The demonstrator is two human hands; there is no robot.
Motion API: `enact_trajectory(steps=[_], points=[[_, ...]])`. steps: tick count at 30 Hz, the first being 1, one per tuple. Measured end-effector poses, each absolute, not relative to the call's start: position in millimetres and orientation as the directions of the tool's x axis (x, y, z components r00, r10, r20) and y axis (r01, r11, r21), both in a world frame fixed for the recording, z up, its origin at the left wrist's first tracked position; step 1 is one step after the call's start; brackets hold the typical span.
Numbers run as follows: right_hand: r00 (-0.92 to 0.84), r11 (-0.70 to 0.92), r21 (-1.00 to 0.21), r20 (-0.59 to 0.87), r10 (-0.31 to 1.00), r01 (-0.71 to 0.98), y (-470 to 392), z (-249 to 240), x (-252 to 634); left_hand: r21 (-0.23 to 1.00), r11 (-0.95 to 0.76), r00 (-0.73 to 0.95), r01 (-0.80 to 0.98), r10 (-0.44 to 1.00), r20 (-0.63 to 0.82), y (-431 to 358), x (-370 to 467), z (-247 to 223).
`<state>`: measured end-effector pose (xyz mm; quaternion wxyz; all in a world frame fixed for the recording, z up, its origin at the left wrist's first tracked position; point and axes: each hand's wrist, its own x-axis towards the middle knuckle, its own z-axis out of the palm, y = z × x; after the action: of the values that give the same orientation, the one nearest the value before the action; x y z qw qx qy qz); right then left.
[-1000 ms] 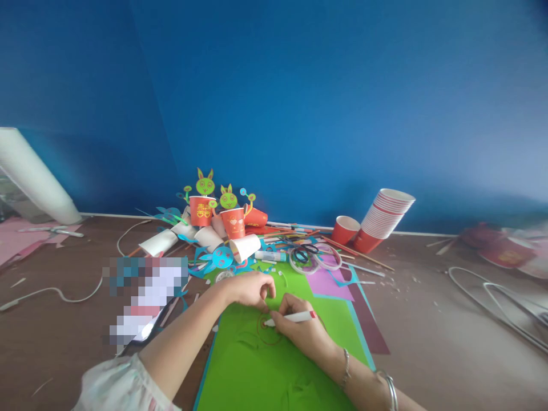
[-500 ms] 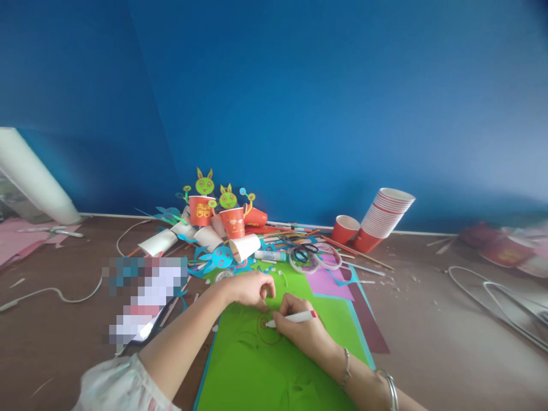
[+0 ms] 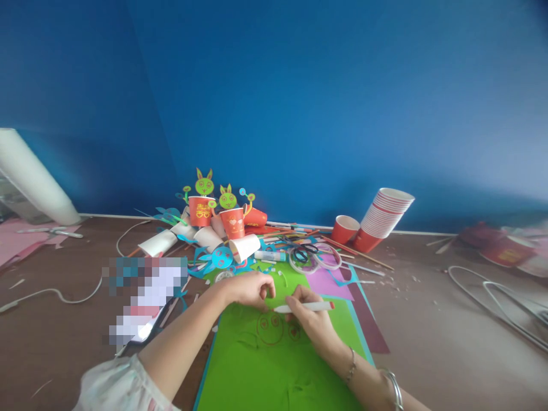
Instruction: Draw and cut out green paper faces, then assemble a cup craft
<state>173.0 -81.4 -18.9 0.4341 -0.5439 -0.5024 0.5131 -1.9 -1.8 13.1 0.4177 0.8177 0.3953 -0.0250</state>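
Note:
My right hand [image 3: 314, 317] grips a white marker [image 3: 306, 307] with a red end, its tip pointing left at the top of a drawn face [image 3: 270, 329]. The face is a circle on the green paper [image 3: 257, 377], with two small round eyes inside. A smaller circle with a heart in it [image 3: 294, 332] lies just right of the face, beside my right hand. My left hand [image 3: 252, 289] rests on the upper part of the paper, fingers bent and thumb apart, with nothing held.
Beyond the paper stand two red cups with green rabbit heads [image 3: 233, 222]. Scissors [image 3: 305, 251], tape rolls [image 3: 327, 257] and a glue stick [image 3: 270, 256] lie nearby. A leaning cup stack [image 3: 381, 220] stands right, a phone [image 3: 149, 319] left, and a white cable [image 3: 479, 285] far right.
My right hand has moved up and slightly right with the marker, from inside the circle to its top. Both eyes and the heart circle now show. My left hand stays put.

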Motion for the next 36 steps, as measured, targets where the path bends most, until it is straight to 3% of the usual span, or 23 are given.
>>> enact_trajectory(steps=[3,9,20,36], points=[[0.028,-0.091,-0.992,-0.089,0.996,0.088,-79.4,-19.8,181.1,0.659,-0.346,0.689,0.668,0.624,-0.37,-1.5,-1.9,12.3],[-0.116,-0.074,-0.977,-0.098,0.988,0.201,-76.7,-22.2,182.7,0.654,-0.347,0.682,0.672,0.635,-0.363,-0.6,-1.9,10.4],[-0.107,0.043,-0.962,0.014,0.994,0.271,-71.9,-15.4,180.8,0.669,-0.354,0.681,0.654,0.66,-0.318,0.6,-3.1,5.8],[-0.09,-0.044,-0.928,-0.084,0.992,0.371,-78.0,-31.6,180.8,0.667,-0.343,0.682,0.661,0.646,-0.344,2.0,-3.6,5.1]])
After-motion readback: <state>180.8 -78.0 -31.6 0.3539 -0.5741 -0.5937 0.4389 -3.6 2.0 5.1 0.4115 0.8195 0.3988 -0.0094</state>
